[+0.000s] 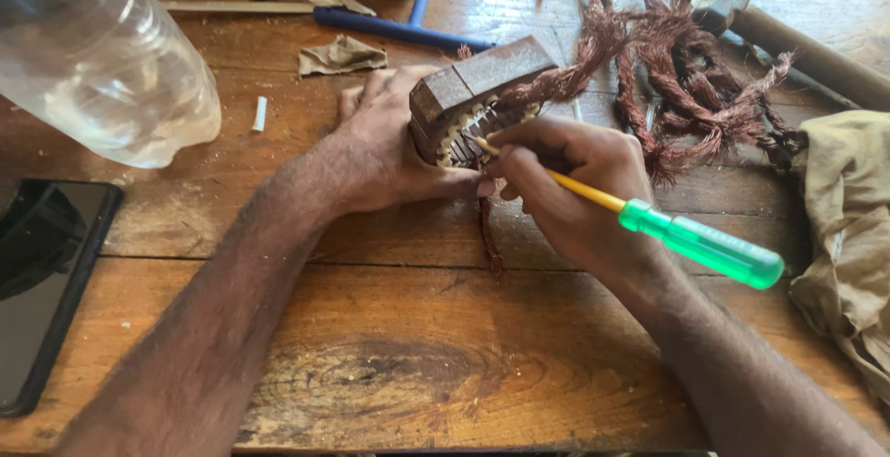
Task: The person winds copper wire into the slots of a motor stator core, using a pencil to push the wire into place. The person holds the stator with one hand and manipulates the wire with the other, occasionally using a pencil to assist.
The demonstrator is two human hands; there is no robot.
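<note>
My left hand (380, 151) grips a brown, rusty metal block with slotted teeth (473, 86), a motor core, and holds it on edge on the wooden table (389, 364). My right hand (579, 188) holds a screwdriver (705, 244) with a yellow shaft and a green handle like a pen. Its tip pokes into the slots on the core's near face. Bundles of copper wire (667, 68) trail out of the core toward the right. One strand hangs down between my hands.
A clear plastic bottle (102, 58) lies at the upper left. A black phone (46, 272) rests at the left edge. A blue tool (399, 29) and paper scraps lie behind the core. A hammer (788, 35) sits at the upper right, a beige cloth (848, 234) at the right.
</note>
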